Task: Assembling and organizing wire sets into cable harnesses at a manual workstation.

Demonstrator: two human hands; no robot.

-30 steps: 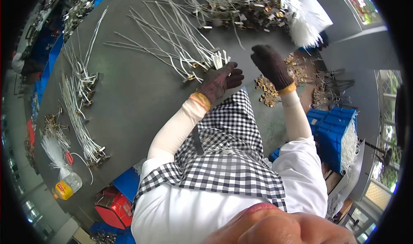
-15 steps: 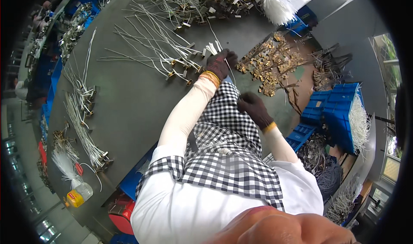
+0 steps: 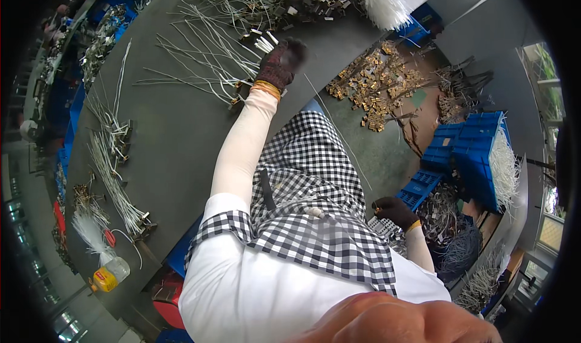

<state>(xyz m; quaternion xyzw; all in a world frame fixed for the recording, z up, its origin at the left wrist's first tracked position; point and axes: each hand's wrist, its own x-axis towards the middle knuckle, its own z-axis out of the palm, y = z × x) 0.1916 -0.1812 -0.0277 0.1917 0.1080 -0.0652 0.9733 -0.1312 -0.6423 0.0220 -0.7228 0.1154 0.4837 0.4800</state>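
Observation:
My left hand [image 3: 281,63], in a dark knit glove, is over the grey round table, closed around a bundle of short white tubes [image 3: 265,42] that stick out past the fingers. Its fingertips are blurred. Lower right, my gloved right hand [image 3: 396,212] is curled beside my apron, above a pale perforated tray [image 3: 384,227]. A thin pale wire [image 3: 339,132] stretches from near my left hand down to the right hand's fingers, where a tiny brass-coloured bit shows. White wires with small metal connectors [image 3: 233,95] lie beside and under my left wrist.
A heap of connectors with wires [image 3: 302,7] and a white strand bundle [image 3: 387,4] lie at the far edge. Brass-coloured parts [image 3: 381,85] are piled to the right, near blue crates [image 3: 466,146]. More wires [image 3: 115,182] and a bottle [image 3: 112,274] sit at left.
My left hand has moved left and slightly farther away with the white tubes. My right hand has swung down and right, away from the left, and the thin wire now stretches between them.

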